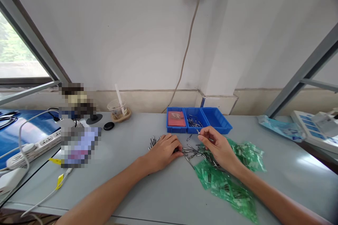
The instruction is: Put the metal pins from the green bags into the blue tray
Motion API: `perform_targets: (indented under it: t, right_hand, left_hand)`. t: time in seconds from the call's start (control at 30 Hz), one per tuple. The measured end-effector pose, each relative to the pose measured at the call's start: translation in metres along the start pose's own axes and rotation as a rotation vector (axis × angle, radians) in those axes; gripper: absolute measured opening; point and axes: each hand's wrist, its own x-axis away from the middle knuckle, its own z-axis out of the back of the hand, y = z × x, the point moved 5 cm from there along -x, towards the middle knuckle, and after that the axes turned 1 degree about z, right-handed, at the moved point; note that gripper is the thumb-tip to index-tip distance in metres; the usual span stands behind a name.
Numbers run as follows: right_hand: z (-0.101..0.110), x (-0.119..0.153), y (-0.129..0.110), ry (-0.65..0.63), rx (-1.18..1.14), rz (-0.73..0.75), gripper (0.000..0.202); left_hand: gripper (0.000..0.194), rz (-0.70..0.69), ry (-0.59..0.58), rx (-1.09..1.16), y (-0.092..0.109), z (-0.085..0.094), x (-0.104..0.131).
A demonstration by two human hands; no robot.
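green plastic bag (229, 191); metal pins (194, 151) (likely light, stiff, slippery; best held mid-shank); right hand (218, 147), fingertips pinching one pin (198, 132); left hand (164, 150), curled, grip unclear.

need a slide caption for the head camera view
Right hand pinches a slim metal part near blue trays; left hand rests over loose metal pieces.

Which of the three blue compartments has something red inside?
The left compartment: a flat red piece lies in it. The middle compartment holds loose metal pins, and the right compartment shows nothing red.
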Motion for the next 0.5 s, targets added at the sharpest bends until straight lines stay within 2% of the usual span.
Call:
perform_targets:
  t: [0.5]
  right_hand:
    - [-0.0029, 0.0007, 0.0017, -0.042, -0.014, -0.046, 0.031]
  left_hand:
    - [0.014, -0.034, 0.006, -0.066, 0.0038, -0.0018, -0.0019]
